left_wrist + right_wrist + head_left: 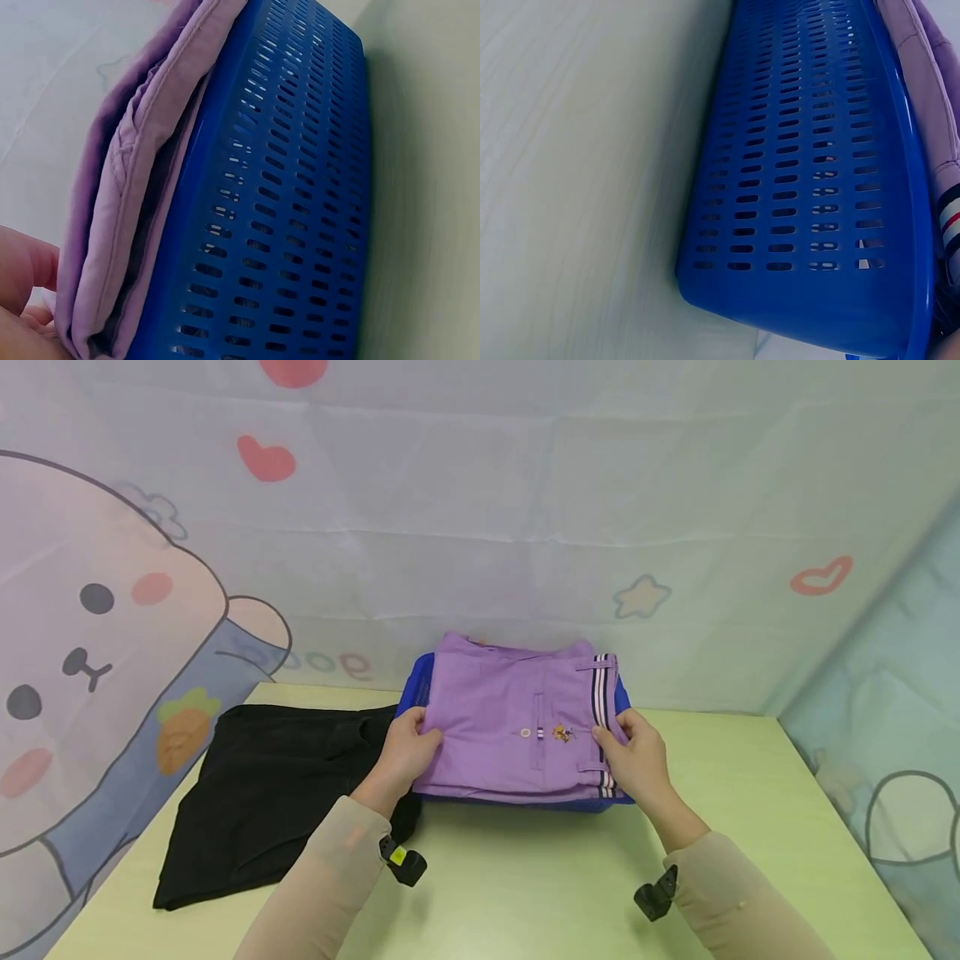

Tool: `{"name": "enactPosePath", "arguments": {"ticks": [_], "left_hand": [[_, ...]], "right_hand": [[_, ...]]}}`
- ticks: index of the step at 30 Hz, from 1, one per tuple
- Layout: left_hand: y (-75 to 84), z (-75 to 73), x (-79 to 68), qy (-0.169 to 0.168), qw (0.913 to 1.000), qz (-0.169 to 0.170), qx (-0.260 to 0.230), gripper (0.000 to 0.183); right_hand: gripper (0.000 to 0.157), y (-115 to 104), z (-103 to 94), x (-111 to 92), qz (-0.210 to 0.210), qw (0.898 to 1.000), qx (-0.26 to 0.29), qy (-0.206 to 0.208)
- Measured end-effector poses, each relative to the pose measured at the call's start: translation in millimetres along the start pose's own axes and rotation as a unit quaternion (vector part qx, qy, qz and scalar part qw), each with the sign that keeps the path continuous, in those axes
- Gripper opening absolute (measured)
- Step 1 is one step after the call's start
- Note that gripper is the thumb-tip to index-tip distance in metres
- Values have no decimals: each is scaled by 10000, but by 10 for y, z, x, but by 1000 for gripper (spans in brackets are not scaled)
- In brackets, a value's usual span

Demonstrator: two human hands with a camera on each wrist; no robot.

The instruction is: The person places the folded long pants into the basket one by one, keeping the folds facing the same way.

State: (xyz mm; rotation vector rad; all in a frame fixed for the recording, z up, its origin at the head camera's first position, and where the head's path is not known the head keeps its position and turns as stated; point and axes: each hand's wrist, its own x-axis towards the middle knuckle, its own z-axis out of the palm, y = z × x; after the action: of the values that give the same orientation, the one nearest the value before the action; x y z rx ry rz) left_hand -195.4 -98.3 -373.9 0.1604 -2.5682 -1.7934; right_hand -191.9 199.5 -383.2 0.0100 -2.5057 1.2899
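Folded purple trousers (487, 718) with a striped waistband, a button and a small embroidered figure lie over the top of a blue slotted basket (277, 195). My left hand (405, 747) grips their left edge, thumb on top; the left wrist view shows its fingers (26, 262) at the folded layers. At the striped waistband (603, 727), my right hand (636, 756) pinches the right end, thumb above. In the right wrist view the purple cloth (926, 90) sits along the basket's rim (907, 150). Most of the basket's opening is hidden under the trousers.
Black folded garment (277, 785) lies left of the basket on the pale yellow-green table (750, 827), partly behind the left forearm. A printed cloth backdrop (480, 510) with a cartoon animal hangs close behind the basket, and more of it runs along the right.
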Motion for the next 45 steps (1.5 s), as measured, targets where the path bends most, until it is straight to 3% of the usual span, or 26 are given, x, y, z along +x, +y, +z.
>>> {"name": "enactPosePath", "arguments": {"ticks": [11, 16, 23, 33, 39, 45], "left_hand": [[6, 8, 16, -19, 10000, -82, 3, 40], [-6, 6, 33, 114, 9994, -155, 279, 36], [-48, 40, 43, 332, 9972, -332, 577, 36], [-42, 43, 60, 578, 9923, -156, 1086, 37], [-56, 66, 70, 463, 9906, -270, 1262, 42], [-82, 98, 79, 309, 9876, -240, 1523, 47]], "right_hand": [[20, 5, 28, -1, -286, 9990, -321, 141], [21, -2, 60, -2, -592, 9963, -572, 240], [17, -12, 111, -36, -667, 9946, -770, 218], [17, -109, 172, -18, -1006, 9859, -1283, 384], [15, -106, 204, -45, -1269, 9781, -1596, 407], [22, -95, 233, -82, -1273, 9729, -1900, 327]]}}
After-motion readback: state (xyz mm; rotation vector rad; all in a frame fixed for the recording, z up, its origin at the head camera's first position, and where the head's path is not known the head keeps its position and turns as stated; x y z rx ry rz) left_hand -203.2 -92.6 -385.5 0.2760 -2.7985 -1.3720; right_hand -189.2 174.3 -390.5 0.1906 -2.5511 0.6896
